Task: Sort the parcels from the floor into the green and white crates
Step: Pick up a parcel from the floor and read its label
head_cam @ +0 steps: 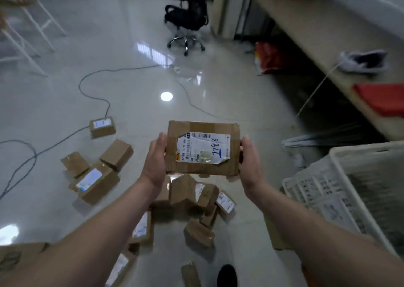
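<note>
Cardboard parcel [202, 149], label up, is held at centre, left hand [153, 166] and right hand [251, 166] with fingers clamped on its short edges. Many loose parcels [97, 182] lie on the floor from six to nine o'clock. The white crate [317, 190] stands at four o'clock. Sorting seems mostly ahead.

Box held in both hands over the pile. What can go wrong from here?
The held parcel is gripped only at its side edges by the left hand and right hand; it might slip onto the floor parcels. Those crowd the shoe: possible trip hazard. Its label is peeling and could tear.
</note>
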Demonstrator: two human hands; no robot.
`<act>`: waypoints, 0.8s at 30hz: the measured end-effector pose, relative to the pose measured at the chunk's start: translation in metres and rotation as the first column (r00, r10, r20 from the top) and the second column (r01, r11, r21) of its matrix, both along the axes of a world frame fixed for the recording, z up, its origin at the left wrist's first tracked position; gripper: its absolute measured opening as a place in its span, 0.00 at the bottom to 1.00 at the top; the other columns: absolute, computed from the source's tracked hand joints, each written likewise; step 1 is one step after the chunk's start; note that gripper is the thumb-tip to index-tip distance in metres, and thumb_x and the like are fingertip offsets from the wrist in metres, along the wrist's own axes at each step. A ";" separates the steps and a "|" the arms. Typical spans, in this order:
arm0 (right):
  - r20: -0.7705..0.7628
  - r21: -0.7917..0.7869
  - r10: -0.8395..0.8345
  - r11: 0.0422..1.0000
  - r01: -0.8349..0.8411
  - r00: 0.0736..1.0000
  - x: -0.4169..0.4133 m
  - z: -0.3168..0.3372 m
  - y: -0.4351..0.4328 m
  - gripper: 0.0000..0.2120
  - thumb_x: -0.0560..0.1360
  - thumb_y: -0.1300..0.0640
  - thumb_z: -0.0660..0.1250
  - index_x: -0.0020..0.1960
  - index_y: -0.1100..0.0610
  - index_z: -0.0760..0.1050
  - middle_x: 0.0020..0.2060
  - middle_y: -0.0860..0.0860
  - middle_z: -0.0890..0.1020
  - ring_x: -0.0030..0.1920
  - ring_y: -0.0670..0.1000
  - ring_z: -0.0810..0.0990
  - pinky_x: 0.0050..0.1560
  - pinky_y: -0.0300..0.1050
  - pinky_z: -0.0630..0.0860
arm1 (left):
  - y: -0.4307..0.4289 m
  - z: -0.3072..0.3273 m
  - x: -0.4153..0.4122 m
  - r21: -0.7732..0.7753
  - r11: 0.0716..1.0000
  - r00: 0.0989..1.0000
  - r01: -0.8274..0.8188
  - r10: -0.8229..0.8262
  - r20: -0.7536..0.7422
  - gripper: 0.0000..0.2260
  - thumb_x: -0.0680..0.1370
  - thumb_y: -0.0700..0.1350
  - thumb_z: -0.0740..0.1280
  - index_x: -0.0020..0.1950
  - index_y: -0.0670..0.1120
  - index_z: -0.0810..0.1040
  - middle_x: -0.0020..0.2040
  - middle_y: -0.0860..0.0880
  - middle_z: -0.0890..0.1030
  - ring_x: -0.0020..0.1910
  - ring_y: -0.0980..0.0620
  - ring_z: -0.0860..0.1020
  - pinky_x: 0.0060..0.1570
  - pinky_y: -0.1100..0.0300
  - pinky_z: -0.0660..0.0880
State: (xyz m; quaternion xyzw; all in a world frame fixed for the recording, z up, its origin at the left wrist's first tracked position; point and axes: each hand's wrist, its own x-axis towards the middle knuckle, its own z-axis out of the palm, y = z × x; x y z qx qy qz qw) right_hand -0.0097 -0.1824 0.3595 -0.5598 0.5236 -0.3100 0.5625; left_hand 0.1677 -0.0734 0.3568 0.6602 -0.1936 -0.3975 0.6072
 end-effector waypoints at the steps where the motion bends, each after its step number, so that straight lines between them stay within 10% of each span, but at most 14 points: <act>1: 0.004 -0.033 -0.044 0.998 0.044 0.999 -0.017 0.013 -0.005 0.50 0.62 0.13 0.53 0.57 0.54 0.80 0.52 0.57 0.85 0.54 0.60 0.84 0.58 0.67 0.80 | -0.012 0.017 -0.010 -0.023 0.998 0.998 0.057 -0.056 0.015 0.27 0.84 0.60 0.49 0.63 0.41 0.76 0.50 0.45 0.84 0.41 0.55 0.84 0.34 0.64 0.76; 5: 0.046 -0.109 -0.191 0.975 0.195 0.981 -0.076 0.068 -0.022 0.39 0.72 0.19 0.53 0.59 0.50 0.80 0.53 0.55 0.85 0.56 0.59 0.84 0.58 0.67 0.80 | -0.055 0.070 -0.059 -0.099 0.973 0.978 0.207 -0.205 0.035 0.24 0.85 0.59 0.48 0.60 0.45 0.76 0.48 0.49 0.84 0.40 0.56 0.84 0.34 0.61 0.77; 9: 0.138 -0.182 -0.346 0.912 0.368 0.928 -0.159 0.112 -0.052 0.30 0.79 0.31 0.55 0.62 0.53 0.80 0.55 0.52 0.85 0.57 0.52 0.83 0.64 0.61 0.78 | -0.100 0.120 -0.137 -0.136 0.929 0.939 0.344 -0.343 0.033 0.24 0.83 0.63 0.50 0.64 0.48 0.75 0.53 0.50 0.84 0.55 0.47 0.80 0.53 0.49 0.71; 14: 0.196 -0.202 -0.433 0.860 0.469 0.880 -0.273 0.138 -0.095 0.37 0.71 0.25 0.56 0.61 0.52 0.81 0.54 0.50 0.87 0.57 0.52 0.84 0.64 0.61 0.78 | -0.163 0.155 -0.246 -0.166 0.855 0.870 0.492 -0.486 0.078 0.30 0.72 0.67 0.54 0.64 0.49 0.75 0.56 0.50 0.84 0.58 0.45 0.80 0.61 0.43 0.70; 21: 0.237 -0.199 -0.513 0.805 0.558 0.825 -0.429 0.148 -0.145 0.29 0.80 0.31 0.54 0.61 0.52 0.82 0.53 0.48 0.87 0.56 0.51 0.85 0.62 0.56 0.80 | -0.252 0.170 -0.399 -0.156 0.793 0.808 0.589 -0.584 0.082 0.19 0.83 0.61 0.51 0.53 0.56 0.79 0.51 0.54 0.84 0.55 0.48 0.80 0.63 0.44 0.69; 24: 0.220 -0.208 -0.539 0.789 0.579 0.813 -0.473 0.148 -0.156 0.37 0.69 0.23 0.54 0.60 0.48 0.81 0.54 0.48 0.87 0.56 0.51 0.85 0.63 0.59 0.79 | -0.272 0.172 -0.450 -0.147 0.769 0.782 0.623 -0.619 0.076 0.19 0.84 0.59 0.50 0.49 0.57 0.79 0.40 0.61 0.85 0.48 0.53 0.79 0.55 0.51 0.69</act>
